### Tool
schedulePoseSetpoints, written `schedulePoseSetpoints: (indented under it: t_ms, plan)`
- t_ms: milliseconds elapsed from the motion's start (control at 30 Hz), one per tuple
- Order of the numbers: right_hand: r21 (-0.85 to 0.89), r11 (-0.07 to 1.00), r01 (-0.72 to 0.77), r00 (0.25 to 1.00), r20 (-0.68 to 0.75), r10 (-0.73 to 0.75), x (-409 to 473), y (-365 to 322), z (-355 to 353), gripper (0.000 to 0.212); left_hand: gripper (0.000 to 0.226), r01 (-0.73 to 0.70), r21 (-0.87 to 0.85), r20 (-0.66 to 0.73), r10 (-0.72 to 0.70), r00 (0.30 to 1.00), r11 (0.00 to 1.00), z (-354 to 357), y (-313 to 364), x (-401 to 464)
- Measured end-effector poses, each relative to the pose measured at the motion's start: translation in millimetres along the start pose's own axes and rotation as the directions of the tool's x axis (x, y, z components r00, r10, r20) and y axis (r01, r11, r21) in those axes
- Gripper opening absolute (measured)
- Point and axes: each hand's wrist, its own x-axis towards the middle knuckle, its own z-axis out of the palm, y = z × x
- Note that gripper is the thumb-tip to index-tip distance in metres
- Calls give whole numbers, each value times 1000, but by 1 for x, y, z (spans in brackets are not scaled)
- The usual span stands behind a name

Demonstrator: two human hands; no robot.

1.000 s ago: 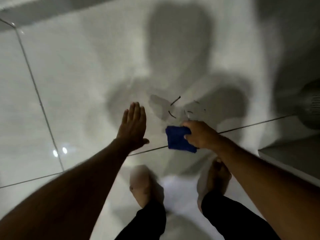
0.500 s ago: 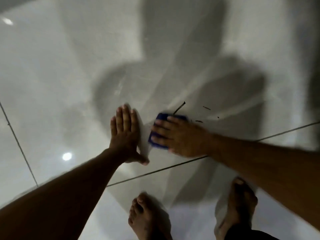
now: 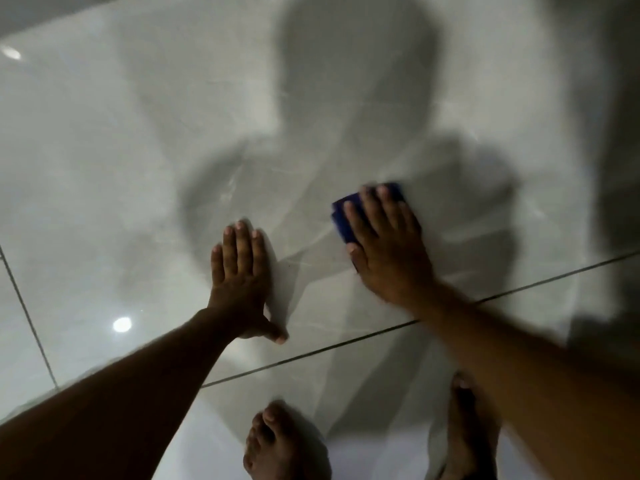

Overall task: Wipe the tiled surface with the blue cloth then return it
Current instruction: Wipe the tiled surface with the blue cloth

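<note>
A glossy pale grey tiled surface (image 3: 145, 161) fills the view, crossed by dark grout lines. My right hand (image 3: 388, 244) lies flat on a folded blue cloth (image 3: 341, 220) and presses it against the tile; only the cloth's left and top edges show past my fingers. My left hand (image 3: 242, 278) rests flat on the tile to the left of the cloth, fingers together, thumb out, holding nothing. A hand's width of bare tile separates the two hands.
My two bare feet (image 3: 284, 445) stand on the floor at the bottom of the view. A grout line (image 3: 346, 344) runs diagonally under my right forearm. Light spots (image 3: 122, 324) reflect off the tile at the left. My shadow covers the middle.
My right hand has slid the blue cloth up and to the right, away from my left hand. The dark strands seen on the tile earlier are no longer visible. My left hand stays planted.
</note>
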Motion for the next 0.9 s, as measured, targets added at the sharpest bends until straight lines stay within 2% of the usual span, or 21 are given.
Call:
schedulePoseSetpoints:
  t_ms: [33,67,100,133,167,200,233,267,300,333,367,400,433,500,567,600,633,667,733,800,900]
  plan:
    - [78,984,-158,987,16,157,-15,-26,5,69,185,3,-2,0,-3,1000,1000,0,-1,0]
    - [100,986,-131,991,37,128,-42,-51,8,71,185,2,-1,4,-2,1000,1000,0,0,0]
    - [92,992,87,994,54,-92,-67,-63,9,71,185,-2,0,7,2,1000,1000,-1,1,0]
    - [94,915,392,908,118,-402,-79,-53,8,69,185,0,-2,6,0,1000,1000,-2,1,0]
    - [93,769,633,752,161,-639,-76,-30,5,66,185,5,-5,0,-5,1000,1000,-1,0,-1]
    - [23,674,738,663,162,-731,-60,-6,2,63,185,3,-5,-5,-3,1000,1000,-1,-1,-1]
    - [-45,692,721,689,154,-708,-39,10,2,62,185,-2,1,-11,2,1000,1000,0,0,0]
    - [-50,828,559,827,99,-553,-20,16,2,62,185,-5,7,-14,5,1000,1000,1,-1,1]
    - [-11,962,274,962,5,-274,-2,9,2,63,186,-3,10,-14,3,1000,1000,1,-2,2]
    - [82,996,-28,999,-33,31,8,-11,-2,65,186,0,9,-12,0,1000,1000,1,-2,1]
    - [159,959,-234,970,-30,242,8,-36,-2,66,186,1,9,-10,-1,1000,1000,1,-2,1]
    - [194,932,-307,949,-15,315,-2,-61,0,67,186,-2,8,-6,2,1000,1000,1,-1,1]
    - [199,941,-273,961,10,277,-20,-80,0,68,186,-6,5,1,6,1000,1000,-1,1,1]
    - [175,984,34,993,109,-54,-62,-78,0,72,185,-4,0,2,4,1000,1000,-3,1,-1]
    - [124,927,353,911,181,-371,-57,-32,-4,69,186,-7,9,-3,7,1000,1000,-4,0,-3]
    - [74,918,389,899,187,-396,-37,-12,-5,67,186,-10,11,-3,11,1000,1000,-3,1,-2]
    - [34,954,296,945,137,-298,-10,2,-4,67,186,-10,10,-3,10,1000,1000,-2,2,-1]
    - [53,994,100,992,72,-103,15,7,-4,68,186,-5,13,-3,5,1000,1000,-2,1,-1]
    - [142,961,-238,971,41,235,32,-14,-12,70,186,0,24,9,0,1000,1000,-1,1,-1]
    - [201,946,-256,967,64,248,-11,-51,-8,73,186,-2,26,9,1,1000,1000,-3,2,-1]
    - [203,977,-71,979,201,29,-100,-69,-8,83,185,2,16,6,-2,1000,1000,-3,4,-5]
